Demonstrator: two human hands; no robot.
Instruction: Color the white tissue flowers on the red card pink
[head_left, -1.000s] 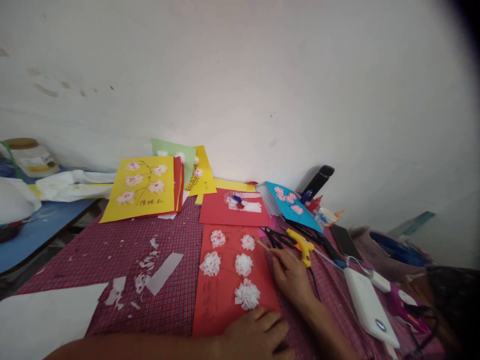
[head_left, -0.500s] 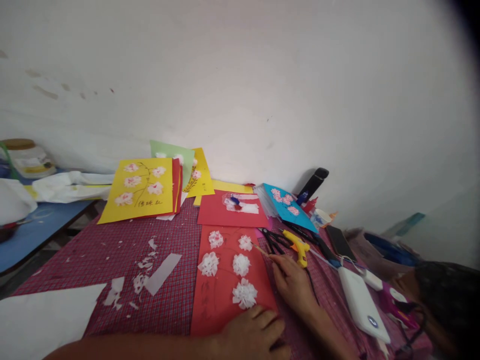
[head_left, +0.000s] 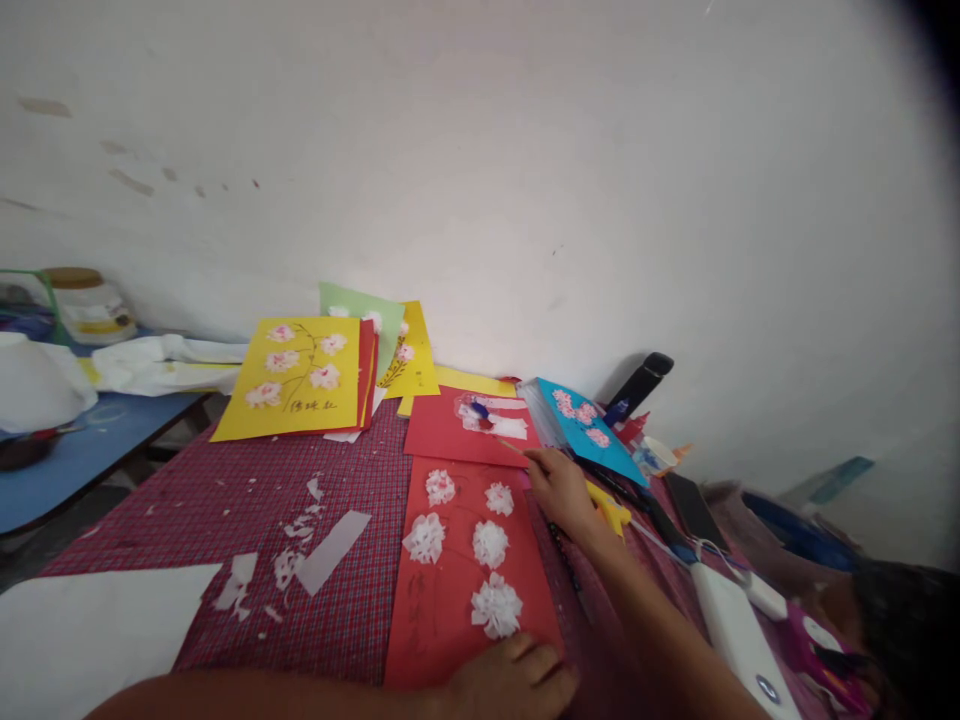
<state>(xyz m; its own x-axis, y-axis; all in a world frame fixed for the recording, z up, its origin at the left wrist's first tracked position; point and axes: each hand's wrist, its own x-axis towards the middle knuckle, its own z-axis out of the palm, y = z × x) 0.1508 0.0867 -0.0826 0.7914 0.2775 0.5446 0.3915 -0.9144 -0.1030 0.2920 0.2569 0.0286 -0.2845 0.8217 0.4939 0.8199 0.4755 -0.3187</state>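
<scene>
A red card (head_left: 442, 630) lies before me with several white crepe-like paper flowers, the upper two tinged pink, and faint lettering at lower left. My left hand (head_left: 517, 675) rests on its lower right part, fingers laid out flat just below the lowest flower (head_left: 496, 606). My right hand (head_left: 559, 490) is closed around a thin paintbrush (head_left: 516, 446). The brush's tip points at dabs of blue paint (head_left: 478, 409) and red paint (head_left: 486, 424) on a smeared clear patch. That patch sits on a second red sheet (head_left: 431, 425) behind the card.
Finished-looking yellow flower card (head_left: 315, 370) leans at the back left; a blue card (head_left: 577, 415) is at the back right. A yellow glue gun (head_left: 611, 508) is partly behind my right arm. White power bank (head_left: 739, 640), phone (head_left: 695, 510) and paper scraps (head_left: 334, 550) lie around.
My right hand has moved up and away with the paintbrush, from the upper right flower to the paint dabs. My left hand stays on the card. The view has shifted slightly.
</scene>
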